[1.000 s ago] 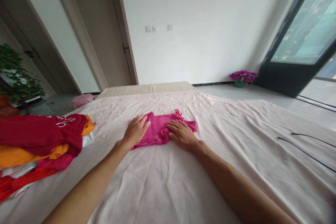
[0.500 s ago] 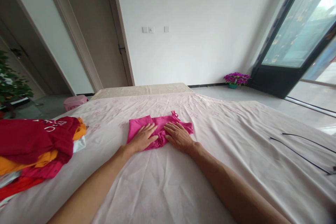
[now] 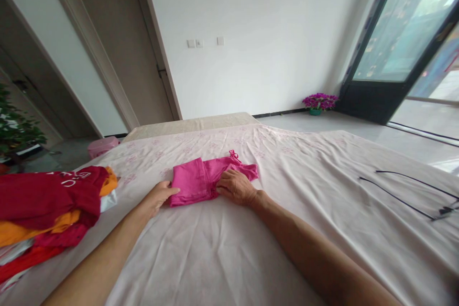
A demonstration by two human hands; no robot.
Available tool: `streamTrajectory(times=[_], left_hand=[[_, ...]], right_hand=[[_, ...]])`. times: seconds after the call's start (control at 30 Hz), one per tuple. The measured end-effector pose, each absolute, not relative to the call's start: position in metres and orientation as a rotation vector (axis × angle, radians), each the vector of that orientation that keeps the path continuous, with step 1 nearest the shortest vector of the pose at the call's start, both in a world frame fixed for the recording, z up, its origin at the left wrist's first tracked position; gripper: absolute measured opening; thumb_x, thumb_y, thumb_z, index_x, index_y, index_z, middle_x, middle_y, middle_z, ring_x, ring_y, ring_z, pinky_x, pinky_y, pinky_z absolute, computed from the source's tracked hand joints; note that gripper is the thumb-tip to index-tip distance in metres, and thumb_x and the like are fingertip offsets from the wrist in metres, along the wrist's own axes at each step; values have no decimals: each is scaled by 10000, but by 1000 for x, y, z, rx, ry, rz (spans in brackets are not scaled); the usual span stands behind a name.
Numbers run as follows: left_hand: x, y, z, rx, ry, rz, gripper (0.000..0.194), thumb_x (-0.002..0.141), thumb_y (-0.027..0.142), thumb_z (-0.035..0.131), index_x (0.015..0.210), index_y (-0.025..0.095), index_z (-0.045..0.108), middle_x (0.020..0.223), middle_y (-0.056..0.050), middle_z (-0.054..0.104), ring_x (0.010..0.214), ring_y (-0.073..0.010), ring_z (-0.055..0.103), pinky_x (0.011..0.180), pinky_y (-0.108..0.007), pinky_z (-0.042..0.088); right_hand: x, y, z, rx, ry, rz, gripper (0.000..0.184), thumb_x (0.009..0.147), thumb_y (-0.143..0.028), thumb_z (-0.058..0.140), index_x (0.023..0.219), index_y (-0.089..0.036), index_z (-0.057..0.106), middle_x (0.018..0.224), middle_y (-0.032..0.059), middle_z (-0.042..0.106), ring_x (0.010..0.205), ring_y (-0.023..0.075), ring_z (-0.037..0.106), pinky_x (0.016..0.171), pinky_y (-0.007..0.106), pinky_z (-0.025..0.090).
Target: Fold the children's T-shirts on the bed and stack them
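Observation:
A folded pink garment (image 3: 190, 179) with a small drawstring bow at its far right lies in front of me on the bed. My left hand (image 3: 160, 196) is closed on its near left corner, thumb on top and the other fingers at the edge, partly hidden beneath the cloth. On the garment's right half rests my right hand (image 3: 236, 187), its fingers bent and closed on bunched fabric near the middle; the fingertips are partly hidden. The left half forms a neat flat panel, while the right end is looser.
A heap of clothes (image 3: 46, 201), dark red on top, lies to the left. Black-framed glasses (image 3: 405, 198) rest at the right on the pale bedsheet (image 3: 294, 191). Beyond the bed are a pink stool (image 3: 103, 147) and potted purple flowers (image 3: 320, 101).
My left hand has slid left from lying flat on the garment to gripping its corner. My right hand's fingers have curled from flat to bent. The view has shifted slightly.

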State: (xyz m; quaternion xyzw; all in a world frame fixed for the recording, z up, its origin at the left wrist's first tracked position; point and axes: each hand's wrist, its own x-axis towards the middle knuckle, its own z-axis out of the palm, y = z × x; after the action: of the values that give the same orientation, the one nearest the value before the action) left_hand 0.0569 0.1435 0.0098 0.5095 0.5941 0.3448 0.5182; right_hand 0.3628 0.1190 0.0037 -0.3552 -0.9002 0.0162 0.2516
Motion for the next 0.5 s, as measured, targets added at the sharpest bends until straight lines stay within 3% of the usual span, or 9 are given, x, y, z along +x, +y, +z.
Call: streamTrajectory(times=[0.17,0.37,0.5], left_hand=[[90,145,52,1195,1265,984,462,578,337,767,992,148,683,735,-30,716,660,-185,660,582,-251,459],[175,152,74,1313,1119,1060,563,607,202,745,1153,121,632,749,-5,668,648,-148,621,611,-238,449],[218,153,49,1299,1098,1051,584,618,118,717,1190,153,608,760,3,643,684,-148,625,661,-254,469]], right_hand=[[362,125,4,-1081,-2157,355,502,1012,-499,358,755,-187,656,821,70,660,806,181,567,809,321,432],[349,134,18,-933,-1316,1346,637,992,-616,235,1200,-144,609,1057,135,687,806,190,653,667,295,519],[352,137,23,-941,-1175,1506,679,981,-655,190,1190,-166,613,969,117,696,764,180,647,662,291,529]])
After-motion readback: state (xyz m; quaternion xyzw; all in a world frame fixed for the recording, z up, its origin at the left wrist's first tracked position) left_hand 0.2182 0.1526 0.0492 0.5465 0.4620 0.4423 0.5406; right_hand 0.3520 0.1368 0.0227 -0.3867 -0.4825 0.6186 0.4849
